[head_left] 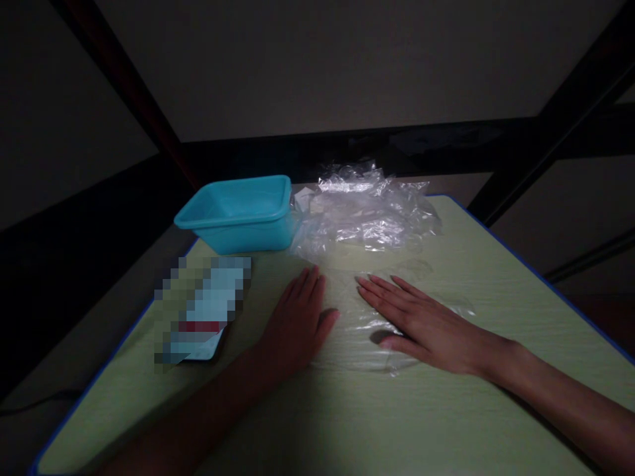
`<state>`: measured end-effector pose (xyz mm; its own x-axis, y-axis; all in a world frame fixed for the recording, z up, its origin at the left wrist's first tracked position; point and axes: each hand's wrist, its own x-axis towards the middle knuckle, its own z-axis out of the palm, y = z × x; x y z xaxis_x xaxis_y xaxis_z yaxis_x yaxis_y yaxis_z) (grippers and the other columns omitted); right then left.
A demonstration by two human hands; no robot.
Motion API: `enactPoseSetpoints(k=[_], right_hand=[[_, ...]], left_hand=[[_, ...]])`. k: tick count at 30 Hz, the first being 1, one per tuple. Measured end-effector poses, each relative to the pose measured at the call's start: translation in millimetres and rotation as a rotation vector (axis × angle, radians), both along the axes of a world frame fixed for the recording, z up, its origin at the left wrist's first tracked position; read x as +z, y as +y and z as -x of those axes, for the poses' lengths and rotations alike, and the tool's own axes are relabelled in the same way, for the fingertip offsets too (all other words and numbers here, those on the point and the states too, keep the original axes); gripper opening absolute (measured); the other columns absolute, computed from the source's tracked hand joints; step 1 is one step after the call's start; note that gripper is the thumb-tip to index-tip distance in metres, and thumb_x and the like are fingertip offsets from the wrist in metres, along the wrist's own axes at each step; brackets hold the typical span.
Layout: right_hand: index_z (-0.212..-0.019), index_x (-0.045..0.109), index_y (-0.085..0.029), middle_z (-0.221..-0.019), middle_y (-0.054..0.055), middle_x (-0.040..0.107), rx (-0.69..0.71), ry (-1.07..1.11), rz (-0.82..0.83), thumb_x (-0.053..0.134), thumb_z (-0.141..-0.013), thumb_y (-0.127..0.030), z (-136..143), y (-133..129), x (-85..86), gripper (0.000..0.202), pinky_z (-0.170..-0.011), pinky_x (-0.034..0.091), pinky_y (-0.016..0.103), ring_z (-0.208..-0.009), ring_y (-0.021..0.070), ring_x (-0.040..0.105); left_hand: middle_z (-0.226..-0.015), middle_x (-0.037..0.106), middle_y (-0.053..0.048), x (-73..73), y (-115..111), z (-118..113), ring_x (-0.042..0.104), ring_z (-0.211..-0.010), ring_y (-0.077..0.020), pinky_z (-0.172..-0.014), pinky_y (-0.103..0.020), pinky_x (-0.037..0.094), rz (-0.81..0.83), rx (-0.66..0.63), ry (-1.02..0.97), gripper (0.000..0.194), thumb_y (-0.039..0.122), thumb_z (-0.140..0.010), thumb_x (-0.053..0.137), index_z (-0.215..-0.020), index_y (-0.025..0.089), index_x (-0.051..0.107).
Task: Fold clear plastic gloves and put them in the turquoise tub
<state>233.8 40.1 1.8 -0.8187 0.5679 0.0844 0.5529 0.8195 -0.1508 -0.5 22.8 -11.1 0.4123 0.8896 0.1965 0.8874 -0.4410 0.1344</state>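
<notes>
A clear plastic bag point(354, 330) lies spread on the table in front of me. On its left side rests my left hand point(300, 317), palm down, fingers stretched forward and thumb apart. My right hand point(417, 324) lies flat across the bag's right part, its fingers pointing left and away from me. Neither hand grips anything. Just beyond the fingertips sits a crumpled heap of clear plastic bags point(372, 211), shiny and loosely piled.
A turquoise plastic basin point(243, 231) stands at the back left, touching the heap's edge. Left of my left hand lies a flat, phone-like thing point(213, 304), mostly pixelated. The pale green table point(322, 430) has a blue edge. Dark bars and a wall rise behind.
</notes>
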Motion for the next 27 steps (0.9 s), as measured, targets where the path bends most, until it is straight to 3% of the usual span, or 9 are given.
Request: enactPoseSetpoints(k=[9, 18, 27], right_hand=[[-0.139, 0.031, -0.008, -0.142, 0.014, 0.036, -0.029, 0.015, -0.088, 0.031, -0.094, -0.046, -2.4, 3.7, 9.9, 0.059, -0.106, 0.031, 0.048, -0.132, 0.025, 0.032], [-0.12, 0.055, -0.01, -0.121, 0.013, 0.061, -0.239, 0.108, -0.134, 0.027, -0.094, -0.024, -9.0, 8.6, 18.0, 0.04, -0.098, 0.041, 0.049, -0.11, 0.0236, 0.058], [-0.106, 0.061, -0.01, -0.101, 0.016, 0.069, -0.349, 0.13, -0.189, 0.027, -0.087, -0.02, -15.0, 12.5, 21.1, 0.039, -0.083, 0.05, 0.051, -0.085, 0.0276, 0.066]], left_hand=[[-0.139, 0.036, -0.024, 3.7, -0.7, 0.1, 0.031, -0.131, -0.0329, -0.105, -0.049, 0.031, 0.056, 0.016, -0.017, 0.051, 0.032, -0.088, 0.041, -0.129, 0.0, 0.038], [-0.139, 0.038, -0.022, 6.3, -1.9, 1.5, 0.032, -0.131, -0.0331, -0.102, -0.054, 0.032, -0.003, -0.014, -0.049, 0.043, 0.031, -0.089, 0.041, -0.124, 0.006, 0.044], [-0.111, 0.064, -0.012, 14.4, -3.6, 1.5, 0.053, -0.112, -0.0253, -0.102, -0.05, 0.033, -0.151, -0.157, -0.183, 0.029, 0.022, -0.09, 0.037, -0.109, 0.01, 0.055]])
